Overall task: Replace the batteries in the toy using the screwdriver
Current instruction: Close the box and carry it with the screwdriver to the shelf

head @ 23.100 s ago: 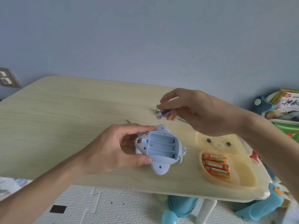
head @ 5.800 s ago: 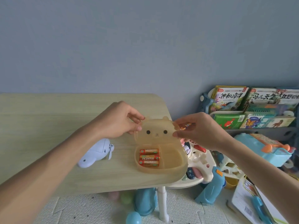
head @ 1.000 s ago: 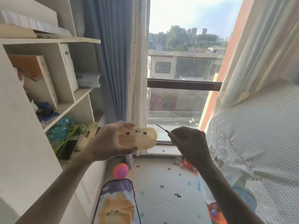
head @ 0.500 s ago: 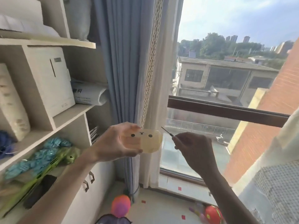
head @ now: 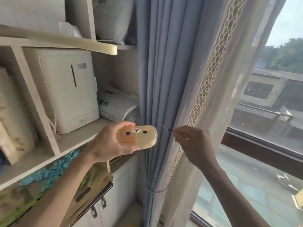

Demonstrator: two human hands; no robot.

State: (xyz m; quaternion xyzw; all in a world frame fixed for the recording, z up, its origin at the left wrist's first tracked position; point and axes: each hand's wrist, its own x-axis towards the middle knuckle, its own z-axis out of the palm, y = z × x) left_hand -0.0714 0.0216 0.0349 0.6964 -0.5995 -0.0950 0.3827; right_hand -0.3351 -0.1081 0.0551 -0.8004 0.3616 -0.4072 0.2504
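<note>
Right hand (head: pixel 194 143): the fingertips (head: pixel 176 132) were drawn together in a pinch on the screwdriver (head: pixel 166 128). The remaining fingers were curled into the palm. Only the thin metal shaft showed, projecting up and to the left from the pinch; the handle was hidden inside the hand. The shaft tip sat just right of centre frame, near the right end of the bear-face box (head: pixel 139 136) but apart from it.

Left hand (head: pixel 109 145): the thumb (head: pixel 124 125) lay along the top edge of the box, and the fingers wrapped under its lower edge. The box was gripped at its left half, with the right half projecting free of the hand. The box was closed, with the lid face (two dots and a snout) turned toward the camera. Its contents could not be made out through the tinted plastic.

Both hands were raised at centre frame, with the forearms entering from the lower left and lower right.

Surroundings: a blue curtain (head: pixel 152 71) hung directly behind the hands. A sheer curtain (head: pixel 229 79) with a lace band hung to its right, ahead of the window (head: pixel 270 125). A shelf unit (head: pixel 73 140) filled the left of the frame and carried a white appliance (head: pixel 70 89). Cabinet doors (head: pixel 121 190) stood below it.
</note>
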